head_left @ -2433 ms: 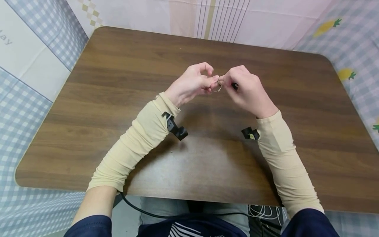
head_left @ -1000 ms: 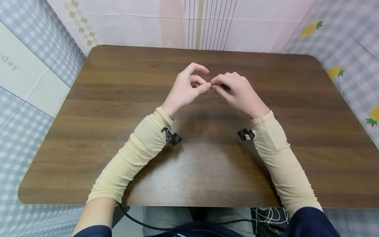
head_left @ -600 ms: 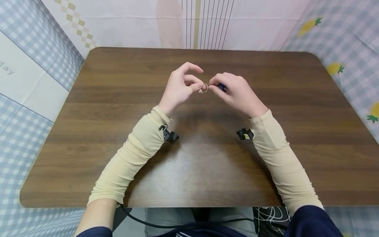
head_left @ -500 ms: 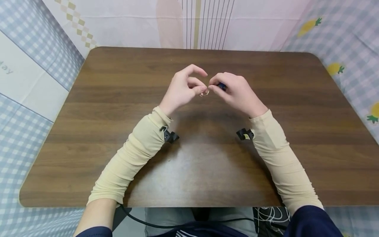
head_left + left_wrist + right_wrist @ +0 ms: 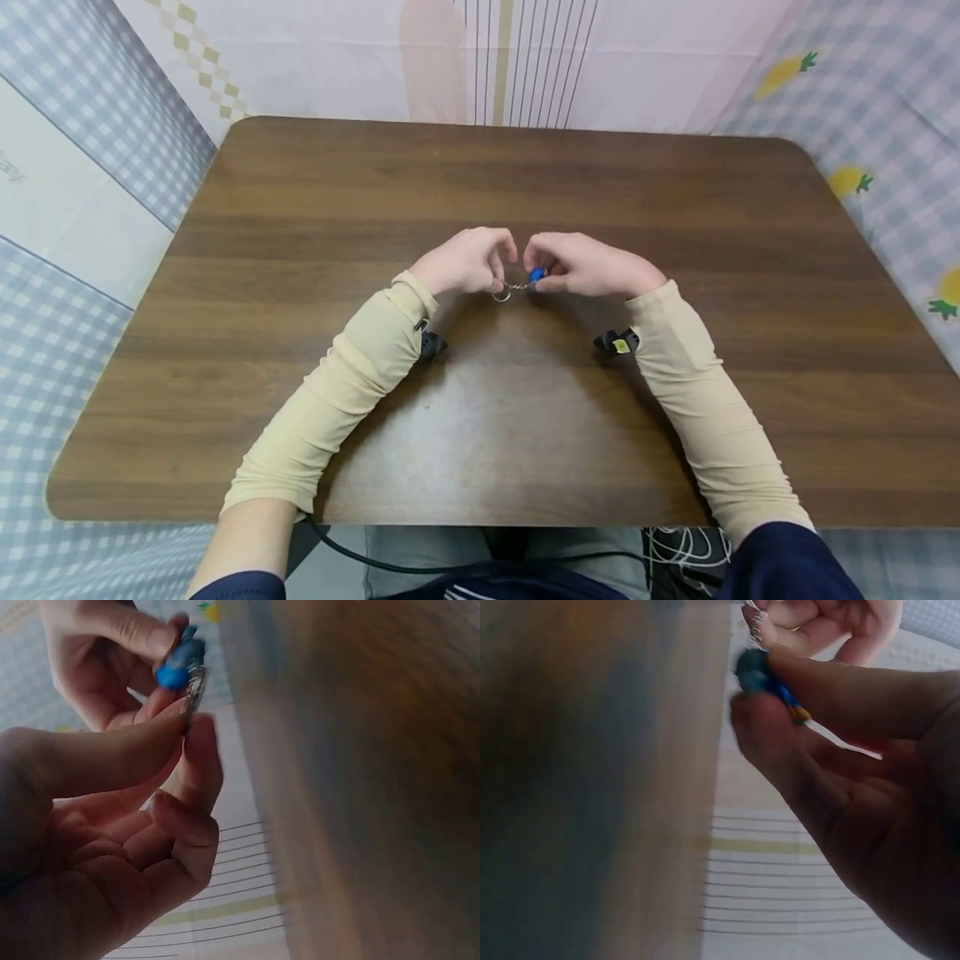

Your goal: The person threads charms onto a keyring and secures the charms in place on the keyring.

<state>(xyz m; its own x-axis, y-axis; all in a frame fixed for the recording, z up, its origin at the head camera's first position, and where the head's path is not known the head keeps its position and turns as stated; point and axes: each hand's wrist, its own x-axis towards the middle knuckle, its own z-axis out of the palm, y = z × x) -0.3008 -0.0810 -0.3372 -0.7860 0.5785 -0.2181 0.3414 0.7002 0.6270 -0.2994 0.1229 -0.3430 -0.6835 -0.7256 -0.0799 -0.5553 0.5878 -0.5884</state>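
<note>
A keychain stretches between the two hands over the table's middle. Its blue figure-like charm (image 5: 536,275) shows some teal and a bit of yellow in the right wrist view; a short metal chain (image 5: 519,287) links it to a split ring (image 5: 502,294). My left hand (image 5: 474,260) pinches the ring end between thumb and fingertip. With thumb and index finger, my right hand (image 5: 588,265) grips the blue charm (image 5: 769,682), partly covering it. In the left wrist view the chain (image 5: 196,690) runs up from the left fingertips to the charm.
The brown wooden table (image 5: 495,433) spreads under both arms. Patterned cloth (image 5: 637,67) hangs behind it and at the sides. A black cable (image 5: 390,572) and white cords (image 5: 686,546) lie below the front edge. Black wrist mounts (image 5: 617,342) sit on the sleeves.
Both hands have come down toward the person. The blue charm and chain, mostly hidden in the fingers before, now show, with the chain drawn out between the hands.
</note>
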